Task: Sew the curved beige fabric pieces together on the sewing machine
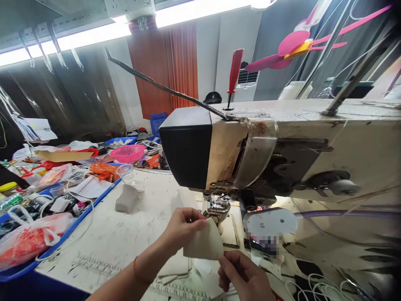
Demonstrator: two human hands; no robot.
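A small beige fabric piece (203, 243) is stretched between my two hands, just in front of the sewing machine's (238, 150) needle area. My left hand (183, 229) pinches its upper edge between thumb and fingers. At its lower right corner, the fingertips of my right hand (242, 274) are closed on it. The presser foot (217, 207) stands right behind the piece, partly covered by it. More beige pieces (175, 267) lie on the table below my left hand. A stack of similar pieces (128, 198) sits farther left.
A blue tray (108, 192) of bags and loose items borders the table's left side. A clear plastic cup (125, 172) stands behind the stack, and a pink basket (128, 154) farther back. A red screwdriver (234, 73) stands upright on the machine; a pink fan (291, 48) is above right.
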